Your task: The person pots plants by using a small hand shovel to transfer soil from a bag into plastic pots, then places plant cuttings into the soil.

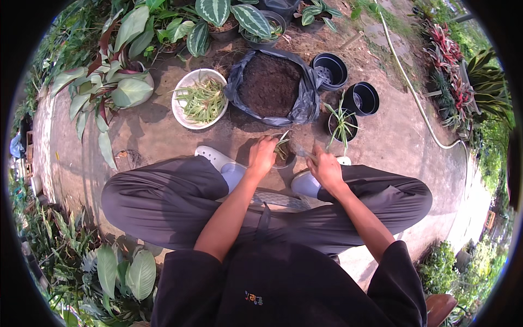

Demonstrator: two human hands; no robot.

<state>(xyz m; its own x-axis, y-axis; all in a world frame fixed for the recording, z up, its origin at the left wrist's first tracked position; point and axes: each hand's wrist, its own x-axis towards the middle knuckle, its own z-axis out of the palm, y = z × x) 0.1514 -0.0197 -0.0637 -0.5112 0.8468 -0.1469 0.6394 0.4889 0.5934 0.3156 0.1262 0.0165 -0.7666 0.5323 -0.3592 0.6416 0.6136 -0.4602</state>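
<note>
Between my feet stands a small pot (288, 162) with soil in it. My left hand (262, 156) is at its left rim, fingers closed around a small spider plant (282, 148); the hand hides part of both. My right hand (327, 166) grips a small trowel (301, 152), its blurred blade just right of the pot. Beyond the pot is a black plastic bag (271, 88) of dark soil, its mouth rolled open. A white basin (176, 107) to its left holds many spider plant cuttings (203, 100). Past my right hand, a potted spider plant (341, 122) stands upright.
Two black plastic pots (336, 67) (366, 98) stand right of the bag. Large-leaved potted plants (130, 90) fill the far left. A pale hose (412, 90) runs along the right over concrete ground (408, 139). My bent legs and white clogs (210, 155) frame the pot.
</note>
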